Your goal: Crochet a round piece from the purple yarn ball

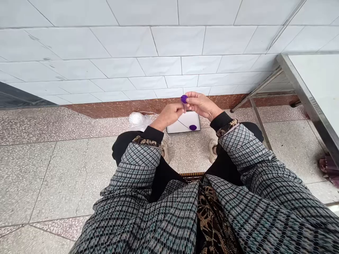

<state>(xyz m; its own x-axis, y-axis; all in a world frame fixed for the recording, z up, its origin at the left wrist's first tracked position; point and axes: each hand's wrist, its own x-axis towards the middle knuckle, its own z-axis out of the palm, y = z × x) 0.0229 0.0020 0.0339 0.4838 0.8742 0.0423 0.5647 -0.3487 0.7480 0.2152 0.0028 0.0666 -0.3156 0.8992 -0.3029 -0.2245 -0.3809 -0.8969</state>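
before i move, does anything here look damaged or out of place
A jagged crack runs down the floor tile to the left, unlike the straight joints. Loose white strands loop beside the left shoe.

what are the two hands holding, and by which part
The right hand pinches the small purple piece by its right edge; the left hand seems to pinch the yarn just below it.

Vivid purple yarn ball (193,127); black-and-grey checked sleeves (141,160).
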